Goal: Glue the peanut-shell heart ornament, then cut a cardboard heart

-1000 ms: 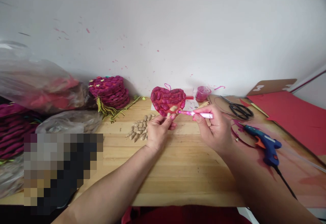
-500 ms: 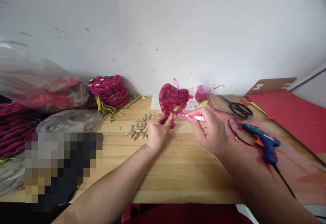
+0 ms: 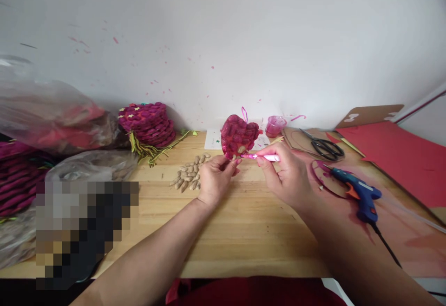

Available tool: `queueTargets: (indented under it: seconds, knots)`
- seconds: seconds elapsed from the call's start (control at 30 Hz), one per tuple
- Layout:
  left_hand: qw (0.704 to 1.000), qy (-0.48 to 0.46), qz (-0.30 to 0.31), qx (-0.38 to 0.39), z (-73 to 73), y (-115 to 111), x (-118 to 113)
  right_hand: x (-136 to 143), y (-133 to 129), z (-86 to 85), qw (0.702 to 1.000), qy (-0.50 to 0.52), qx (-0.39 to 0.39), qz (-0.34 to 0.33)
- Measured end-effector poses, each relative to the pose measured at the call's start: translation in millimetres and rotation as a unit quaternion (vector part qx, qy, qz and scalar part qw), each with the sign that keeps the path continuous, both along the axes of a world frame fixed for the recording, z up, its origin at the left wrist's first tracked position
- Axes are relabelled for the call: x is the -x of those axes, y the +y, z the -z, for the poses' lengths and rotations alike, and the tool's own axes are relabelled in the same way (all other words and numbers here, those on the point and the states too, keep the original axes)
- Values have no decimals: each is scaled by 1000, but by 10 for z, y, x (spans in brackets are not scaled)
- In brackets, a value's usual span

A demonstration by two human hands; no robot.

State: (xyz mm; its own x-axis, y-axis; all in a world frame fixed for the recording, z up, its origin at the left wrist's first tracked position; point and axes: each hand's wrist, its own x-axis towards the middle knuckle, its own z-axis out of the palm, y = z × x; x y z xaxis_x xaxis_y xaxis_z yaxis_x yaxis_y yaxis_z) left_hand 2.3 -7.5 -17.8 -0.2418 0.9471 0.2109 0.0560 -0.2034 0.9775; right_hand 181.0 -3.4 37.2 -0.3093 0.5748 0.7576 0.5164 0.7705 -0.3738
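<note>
My left hand (image 3: 218,176) grips the lower edge of a dark pink, heart-like piece (image 3: 239,134) covered in painted peanut shapes, with a pink loop at its top. One pale, unpainted spot shows near its bottom. Between the thumb and fingers of my right hand (image 3: 284,171) is a pink-and-white pen or brush (image 3: 268,158); its pink tip touches or nearly touches the piece's lower edge, beside my left fingertips. Loose peanuts (image 3: 188,172) lie on the table just left of my left hand.
A pink-stained cup (image 3: 276,126) and white paper (image 3: 212,139) stand behind. To the right are scissors (image 3: 327,149), a blue glue gun (image 3: 367,199) and red sheets (image 3: 407,157). Stacked pink pieces (image 3: 148,125) and plastic bags (image 3: 42,97) occupy the left.
The pink piece has turned and tilted a little in my left hand, its loop shifting right. My right hand keeps its hold near the same edge. The camera view has shifted slightly.
</note>
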Motion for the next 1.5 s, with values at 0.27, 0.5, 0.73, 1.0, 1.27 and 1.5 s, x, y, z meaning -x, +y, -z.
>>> queueTargets:
  seconds: [0.27, 0.5, 0.73, 1.0, 1.27, 1.5]
  knots:
    - [1000, -1, 0, -2, 5, -3, 3, -45, 4, -42, 999, 5, 12, 31]
    - [1000, 1, 6, -5, 7, 1, 6, -22, 7, -37, 1000, -11, 20, 12]
    - [1000, -4, 7, -4, -32, -14, -1, -42, 10, -40, 998, 8, 55, -6]
    - [1000, -8, 4, 6, -28, -4, -1, -54, 27, -51, 998, 25, 52, -3]
    - [999, -46, 18, 5, -78, -18, -10, 18, 24, -17, 980, 119, 153, -38]
    - [999, -46, 19, -3, -57, -18, -7, 24, 80, 77, 965, 175, 195, -33]
